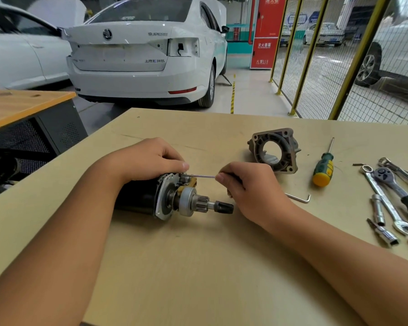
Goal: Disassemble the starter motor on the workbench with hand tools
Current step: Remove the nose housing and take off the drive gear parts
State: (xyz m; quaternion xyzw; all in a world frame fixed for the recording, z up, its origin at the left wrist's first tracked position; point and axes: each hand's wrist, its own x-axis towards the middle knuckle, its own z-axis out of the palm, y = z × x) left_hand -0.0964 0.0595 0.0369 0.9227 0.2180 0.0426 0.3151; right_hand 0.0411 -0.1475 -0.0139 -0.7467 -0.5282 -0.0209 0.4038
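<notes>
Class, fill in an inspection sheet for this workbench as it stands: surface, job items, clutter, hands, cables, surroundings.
Surface: tan workbench, lightly scuffed.
Job items: starter motor lying on its side, pinion pointing right; removed end housing standing apart behind it.
Clutter: green-yellow screwdriver, hex key, ratchet, spanners and sockets at the right edge.
Hands: left hand holds the motor body; right hand grips a thin tool whose tip is at the motor's front plate.
Cables: nothing seen.
Surroundings: white car, yellow mesh fence, second bench.
</notes>
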